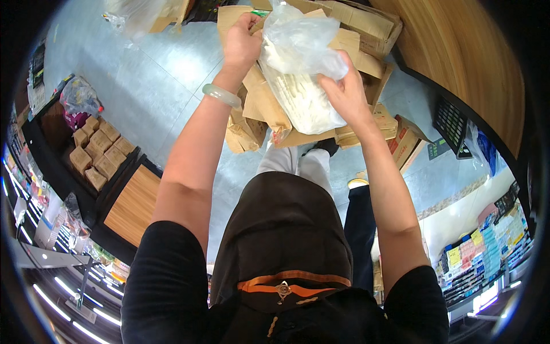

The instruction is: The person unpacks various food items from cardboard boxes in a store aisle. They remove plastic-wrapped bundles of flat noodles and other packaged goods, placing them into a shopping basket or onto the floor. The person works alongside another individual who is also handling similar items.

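Observation:
Before me a clear plastic bag (300, 90) holds pale, stringy contents that I cannot name for certain. At its upper left, my left hand (244, 43) has its fingers curled at a cardboard flap and the bag's edge; what exactly they grip is partly hidden. My right hand (348, 92) pinches the loose plastic at the bag's right side between thumb and fingers. Beneath the bag lie open cardboard boxes (262, 101) with flaps folded outward. A bangle circles my left wrist.
Small wrapped brown packs (102, 142) fill a dark display bin on the left. A wood-topped counter (464, 51) curves along the upper right. A red and brown carton (404, 144) stands below it. Another person's dark trouser leg (360, 232) is close on my right.

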A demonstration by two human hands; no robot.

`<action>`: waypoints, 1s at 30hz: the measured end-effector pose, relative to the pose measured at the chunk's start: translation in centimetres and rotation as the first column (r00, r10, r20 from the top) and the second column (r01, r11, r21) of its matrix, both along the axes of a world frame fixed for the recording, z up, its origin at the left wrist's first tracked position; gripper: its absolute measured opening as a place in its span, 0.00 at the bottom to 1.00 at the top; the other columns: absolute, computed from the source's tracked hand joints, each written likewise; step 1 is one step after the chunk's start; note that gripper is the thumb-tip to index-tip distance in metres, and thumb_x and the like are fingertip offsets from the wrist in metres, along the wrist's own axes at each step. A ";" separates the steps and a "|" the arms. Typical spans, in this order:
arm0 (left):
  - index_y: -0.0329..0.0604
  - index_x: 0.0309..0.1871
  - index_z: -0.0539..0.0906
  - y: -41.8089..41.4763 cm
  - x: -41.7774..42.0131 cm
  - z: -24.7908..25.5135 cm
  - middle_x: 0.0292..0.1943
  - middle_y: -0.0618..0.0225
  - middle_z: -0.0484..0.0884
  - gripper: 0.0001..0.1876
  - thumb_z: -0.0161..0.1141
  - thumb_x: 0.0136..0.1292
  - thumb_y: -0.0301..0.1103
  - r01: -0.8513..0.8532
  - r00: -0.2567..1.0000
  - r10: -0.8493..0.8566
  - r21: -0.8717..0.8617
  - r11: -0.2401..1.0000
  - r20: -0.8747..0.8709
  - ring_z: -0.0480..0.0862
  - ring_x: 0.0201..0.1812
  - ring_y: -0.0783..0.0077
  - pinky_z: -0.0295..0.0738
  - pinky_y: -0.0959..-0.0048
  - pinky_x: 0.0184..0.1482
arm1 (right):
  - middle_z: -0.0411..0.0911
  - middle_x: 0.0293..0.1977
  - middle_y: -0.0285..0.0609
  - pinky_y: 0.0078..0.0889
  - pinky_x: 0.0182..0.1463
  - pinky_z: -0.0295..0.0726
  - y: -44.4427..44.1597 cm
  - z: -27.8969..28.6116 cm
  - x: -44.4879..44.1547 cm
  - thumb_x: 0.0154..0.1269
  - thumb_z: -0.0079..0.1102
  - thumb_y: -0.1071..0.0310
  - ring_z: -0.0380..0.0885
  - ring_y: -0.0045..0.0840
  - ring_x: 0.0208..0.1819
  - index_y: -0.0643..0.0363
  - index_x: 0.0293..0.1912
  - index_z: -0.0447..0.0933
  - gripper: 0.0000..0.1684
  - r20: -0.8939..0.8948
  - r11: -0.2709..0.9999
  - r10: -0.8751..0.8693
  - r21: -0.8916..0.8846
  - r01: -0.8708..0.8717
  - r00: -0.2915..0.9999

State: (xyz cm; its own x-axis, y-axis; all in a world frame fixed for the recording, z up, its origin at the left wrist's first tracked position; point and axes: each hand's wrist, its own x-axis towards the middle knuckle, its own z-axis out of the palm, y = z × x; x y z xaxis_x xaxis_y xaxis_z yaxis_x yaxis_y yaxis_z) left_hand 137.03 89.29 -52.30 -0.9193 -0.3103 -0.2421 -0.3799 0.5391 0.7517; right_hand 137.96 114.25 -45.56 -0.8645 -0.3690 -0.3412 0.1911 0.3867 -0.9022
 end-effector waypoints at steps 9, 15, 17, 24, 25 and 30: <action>0.29 0.47 0.83 -1.5 -2.3 1.2 0.40 0.49 0.87 0.24 0.70 0.52 0.40 0.264 0.855 -0.122 -0.221 0.939 0.504 0.86 0.40 0.51 0.80 0.60 0.43 | 0.74 0.51 0.45 0.39 0.49 0.82 -2.3 2.1 1.4 0.54 0.68 0.67 0.81 0.38 0.46 0.46 0.59 0.78 0.30 -0.176 0.943 0.089 0.331 -0.026 0.980; 0.23 0.42 0.84 -2.9 -2.5 1.1 0.34 0.50 0.85 0.19 0.69 0.51 0.33 0.112 0.736 -0.123 0.060 0.992 0.665 0.84 0.33 0.61 0.78 0.64 0.35 | 0.75 0.62 0.41 0.36 0.58 0.79 -0.4 0.0 1.9 0.58 0.64 0.76 0.77 0.38 0.59 0.51 0.54 0.83 0.23 -0.128 0.970 0.187 0.180 -0.163 0.974; 0.23 0.48 0.83 -2.1 -3.4 4.3 0.36 0.51 0.85 0.21 0.68 0.52 0.30 0.147 0.682 -0.120 0.025 0.989 0.722 0.84 0.35 0.63 0.78 0.65 0.35 | 0.75 0.64 0.40 0.34 0.63 0.77 -0.1 -1.3 2.3 0.60 0.63 0.78 0.72 0.37 0.67 0.54 0.55 0.83 0.22 -0.048 0.977 0.201 0.085 -0.196 0.978; 0.30 0.64 0.76 -4.2 -1.9 3.9 0.44 0.59 0.84 0.31 0.68 0.54 0.29 -0.015 0.758 -0.082 0.143 0.990 0.648 0.84 0.39 0.67 0.78 0.68 0.37 | 0.70 0.68 0.47 0.38 0.55 0.81 -1.8 -1.8 2.8 0.53 0.56 0.85 0.79 0.43 0.57 0.46 0.57 0.82 0.33 -0.148 0.941 0.339 0.060 -0.334 0.929; 0.33 0.61 0.78 -4.3 -1.8 3.7 0.41 0.63 0.84 0.27 0.66 0.56 0.30 -0.039 0.775 -0.091 0.191 0.981 0.625 0.82 0.36 0.70 0.76 0.69 0.34 | 0.69 0.68 0.48 0.39 0.55 0.81 -1.9 -1.6 2.7 0.52 0.54 0.86 0.79 0.43 0.57 0.46 0.58 0.82 0.35 -0.146 0.935 0.355 0.068 -0.348 0.923; 0.42 0.54 0.84 -4.9 -1.4 2.8 0.36 0.73 0.84 0.17 0.62 0.62 0.34 0.025 0.795 -0.172 0.252 0.968 0.582 0.80 0.34 0.77 0.74 0.70 0.33 | 0.69 0.67 0.50 0.40 0.58 0.80 -1.6 -2.3 1.5 0.49 0.49 0.89 0.78 0.45 0.58 0.51 0.58 0.81 0.37 -0.082 0.915 0.394 0.130 -0.382 0.916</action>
State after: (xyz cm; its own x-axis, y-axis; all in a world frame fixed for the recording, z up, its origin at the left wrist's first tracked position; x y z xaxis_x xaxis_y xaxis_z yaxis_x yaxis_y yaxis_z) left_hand 135.62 84.36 -49.50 -0.5913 -0.0973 -0.8006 -0.7444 0.4476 0.4954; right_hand 139.48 112.68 -47.84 -0.6935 -0.6482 -0.3145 -0.0862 0.5080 -0.8570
